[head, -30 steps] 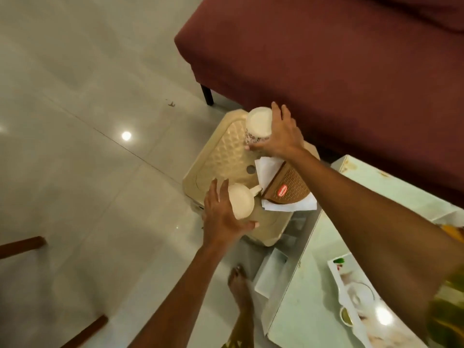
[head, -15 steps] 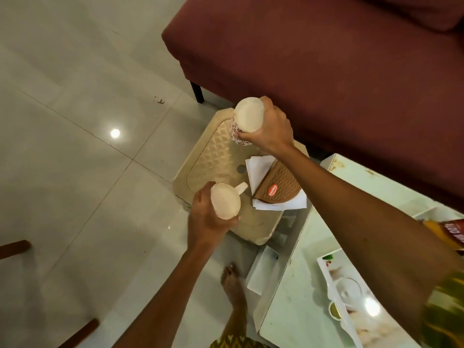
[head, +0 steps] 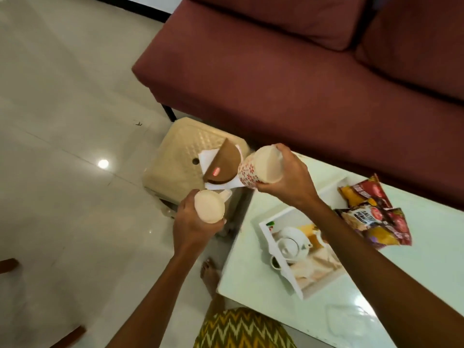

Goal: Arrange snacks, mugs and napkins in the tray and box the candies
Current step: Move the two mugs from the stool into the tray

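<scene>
My left hand grips a plain cream mug, held in the air beside the stool. My right hand holds a taller mug with red flowers, tipped sideways over the table's left edge. On the beige plastic stool lie white napkins under a brown semicircular box. A white tray with a teapot picture sits on the pale green table. Snack packets lie at the tray's far end.
A maroon sofa runs along the back, close behind the stool and table. My bare foot stands on the glossy tiled floor between stool and table. Wooden furniture pieces poke in at the lower left.
Both hands have lifted their mugs off the stool and carried them right, toward the table. The view has swung right, bringing the tray and snack packets into sight.
</scene>
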